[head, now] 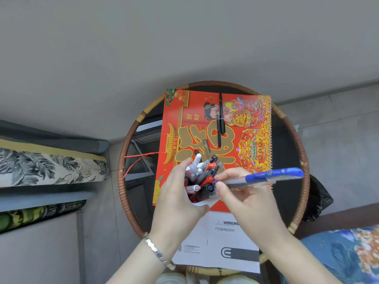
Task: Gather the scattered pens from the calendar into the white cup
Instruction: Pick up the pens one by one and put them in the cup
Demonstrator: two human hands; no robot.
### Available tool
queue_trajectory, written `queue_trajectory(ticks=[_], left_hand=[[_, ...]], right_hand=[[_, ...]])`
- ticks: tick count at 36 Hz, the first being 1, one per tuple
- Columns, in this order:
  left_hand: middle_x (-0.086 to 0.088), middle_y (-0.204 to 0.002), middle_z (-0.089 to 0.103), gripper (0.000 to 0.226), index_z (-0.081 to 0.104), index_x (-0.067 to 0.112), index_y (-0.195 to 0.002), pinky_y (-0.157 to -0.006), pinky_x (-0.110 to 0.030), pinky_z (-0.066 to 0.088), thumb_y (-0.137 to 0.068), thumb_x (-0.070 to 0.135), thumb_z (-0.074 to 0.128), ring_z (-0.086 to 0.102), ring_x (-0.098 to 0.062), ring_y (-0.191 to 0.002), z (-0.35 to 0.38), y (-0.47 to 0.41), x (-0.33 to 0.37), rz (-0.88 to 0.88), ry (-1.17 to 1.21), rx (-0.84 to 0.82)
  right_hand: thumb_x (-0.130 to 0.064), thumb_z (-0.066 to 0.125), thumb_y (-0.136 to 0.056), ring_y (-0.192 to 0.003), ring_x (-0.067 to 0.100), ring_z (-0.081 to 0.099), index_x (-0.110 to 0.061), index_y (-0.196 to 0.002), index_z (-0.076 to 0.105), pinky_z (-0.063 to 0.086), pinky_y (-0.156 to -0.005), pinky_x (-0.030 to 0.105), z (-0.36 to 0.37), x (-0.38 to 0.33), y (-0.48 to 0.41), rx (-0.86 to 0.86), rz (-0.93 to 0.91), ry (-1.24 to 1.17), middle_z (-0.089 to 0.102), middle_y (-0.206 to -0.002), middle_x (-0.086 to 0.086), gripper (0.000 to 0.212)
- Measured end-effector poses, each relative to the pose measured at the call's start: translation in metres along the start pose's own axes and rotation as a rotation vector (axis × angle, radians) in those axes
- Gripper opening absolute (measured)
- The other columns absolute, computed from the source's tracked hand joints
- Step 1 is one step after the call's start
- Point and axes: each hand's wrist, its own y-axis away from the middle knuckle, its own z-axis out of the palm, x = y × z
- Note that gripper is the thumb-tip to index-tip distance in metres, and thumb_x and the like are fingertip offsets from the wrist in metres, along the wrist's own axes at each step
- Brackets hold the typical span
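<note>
Left hand (pixel 176 193) clamped round white cup (pixel 200 201), lower centre | right hand (pixel 244 193) pinched blue pen (pixel 266 177), axis near level, tip beside cup mouth | two black pens (pixel 221 119) upper centre on calendar (pixel 256 144) (lengthwise, beyond both hands).

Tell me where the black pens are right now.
In the head view, the black pens lie side by side on the far part of the calendar, beyond both hands and the cup.

two pens (pixel 221 119) on calendar (pixel 254 140) (far half), cup (pixel 202 202) nearer
</note>
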Motion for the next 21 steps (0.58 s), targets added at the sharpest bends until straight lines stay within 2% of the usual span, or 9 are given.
queue_trajectory(ticks=[2,4,7,9,12,15,18,19,21], left_hand=[[0.037,-0.105,0.044,0.086,0.038,0.043,-0.128,-0.075,0.002,0.039,-0.057,0.025,0.084,0.044,0.024,-0.098,0.000,0.000,0.001,0.005,-0.010,-0.003],[0.037,-0.104,0.043,0.088,0.038,0.042,-0.128,-0.072,0.003,0.039,-0.056,0.024,0.084,0.044,0.026,-0.094,0.000,0.001,0.002,-0.008,0.005,-0.010],[0.033,-0.102,0.045,0.086,0.039,0.042,-0.124,-0.066,0.006,0.036,-0.056,0.018,0.084,0.042,0.033,-0.088,0.000,0.003,0.001,-0.030,0.047,-0.016],[0.033,-0.100,0.044,0.085,0.038,0.044,-0.121,-0.065,0.006,0.036,-0.056,0.016,0.084,0.041,0.034,-0.087,0.000,0.004,0.001,-0.032,0.053,-0.018],[0.036,-0.098,0.043,0.086,0.039,0.041,-0.125,-0.067,0.006,0.037,-0.057,0.018,0.084,0.040,0.034,-0.089,-0.001,0.005,0.001,-0.027,0.042,-0.018],[0.037,-0.097,0.041,0.085,0.038,0.042,-0.124,-0.067,0.006,0.036,-0.057,0.018,0.084,0.038,0.036,-0.087,-0.002,0.006,0.002,-0.023,0.040,-0.015],[0.037,-0.098,0.042,0.084,0.040,0.039,-0.126,-0.068,0.005,0.038,-0.057,0.019,0.083,0.040,0.034,-0.088,-0.004,0.007,0.001,-0.026,0.041,-0.018],[0.036,-0.099,0.043,0.084,0.040,0.039,-0.125,-0.068,0.005,0.038,-0.057,0.019,0.084,0.041,0.032,-0.090,-0.005,0.008,0.000,-0.025,0.039,-0.019],[0.033,-0.101,0.046,0.083,0.040,0.041,-0.124,-0.068,0.003,0.038,-0.057,0.019,0.084,0.045,0.026,-0.094,-0.005,0.008,-0.004,-0.030,0.034,-0.019]], right_hand=[[-0.015,0.063,-0.084,-0.082,-0.002,0.061,-0.030,-0.073,0.062,0.045,-0.067,0.005,0.000,0.000,-0.001,0.059,-0.022,0.055,0.066,-0.080,-0.008,0.018],[-0.023,0.059,-0.080,-0.089,-0.006,0.055,-0.037,-0.071,0.057,0.039,-0.070,-0.002,-0.001,-0.002,-0.003,0.105,-0.066,0.123,0.060,-0.088,-0.013,0.017],[-0.020,0.065,-0.077,-0.080,-0.005,0.058,-0.041,-0.074,0.057,0.042,-0.065,0.002,-0.003,-0.002,-0.004,0.147,-0.078,0.068,0.061,-0.081,-0.018,0.023],[-0.008,0.072,-0.078,-0.074,-0.004,0.060,-0.038,-0.073,0.056,0.044,-0.061,0.005,-0.005,-0.003,-0.004,0.161,-0.058,0.032,0.063,-0.082,-0.023,0.033],[-0.003,0.072,-0.076,-0.068,-0.001,0.060,-0.029,-0.070,0.057,0.044,-0.058,0.005,-0.006,-0.005,-0.004,0.151,-0.010,-0.026,0.064,-0.082,-0.014,0.030],[-0.009,0.073,-0.077,-0.072,0.003,0.061,-0.028,-0.068,0.061,0.047,-0.061,0.009,-0.008,-0.004,-0.003,0.105,0.018,-0.055,0.065,-0.085,-0.010,0.024],[-0.021,0.075,-0.074,-0.078,0.009,0.065,-0.027,-0.075,0.065,0.053,-0.068,0.022,-0.010,-0.002,0.000,0.103,0.027,-0.051,0.067,-0.085,-0.008,0.011],[-0.029,0.075,-0.073,-0.079,0.011,0.065,-0.027,-0.076,0.064,0.053,-0.069,0.022,-0.011,-0.004,0.001,0.111,0.009,-0.032,0.067,-0.086,-0.008,0.011],[-0.041,0.076,-0.071,-0.077,0.009,0.064,-0.026,-0.069,0.064,0.050,-0.065,0.013,-0.010,-0.008,0.004,0.124,-0.033,-0.013,0.066,-0.086,-0.009,0.020]])
